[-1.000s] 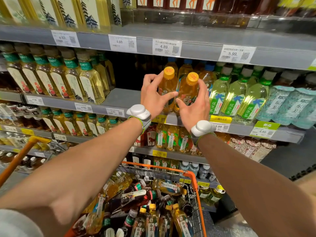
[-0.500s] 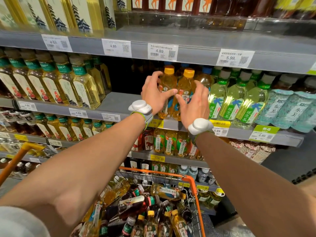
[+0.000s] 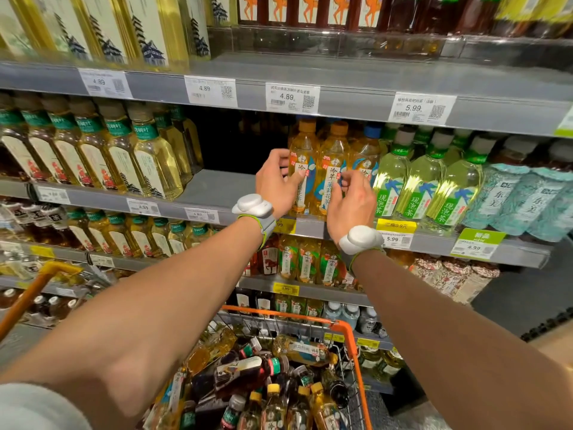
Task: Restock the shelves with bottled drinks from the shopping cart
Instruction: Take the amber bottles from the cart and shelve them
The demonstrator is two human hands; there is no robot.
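Two orange-capped yellow tea bottles stand upright side by side on the middle shelf (image 3: 221, 184): the left bottle (image 3: 303, 150) and the right bottle (image 3: 332, 156). My left hand (image 3: 274, 186) hovers at the left bottle's lower left, fingers loosely curled, thumb tip against its label. Just in front of the right bottle is my right hand (image 3: 352, 201), its fingers loosely curled and holding nothing. Below, the orange-rimmed shopping cart (image 3: 352, 332) holds several mixed bottles lying in a heap (image 3: 279, 383).
A dark gap in the shelf row lies left of the two bottles, beyond it green-labelled square bottles (image 3: 148, 159). Green-capped pale bottles (image 3: 418, 181) stand close on the right. A blue-capped bottle (image 3: 369, 150) is behind. The upper shelf edge with price tags (image 3: 291, 97) hangs just above the caps.
The two bottles went from held and tilted in my hands to standing upright on the shelf. Both hands have loosened their grip and slid down and back from them.
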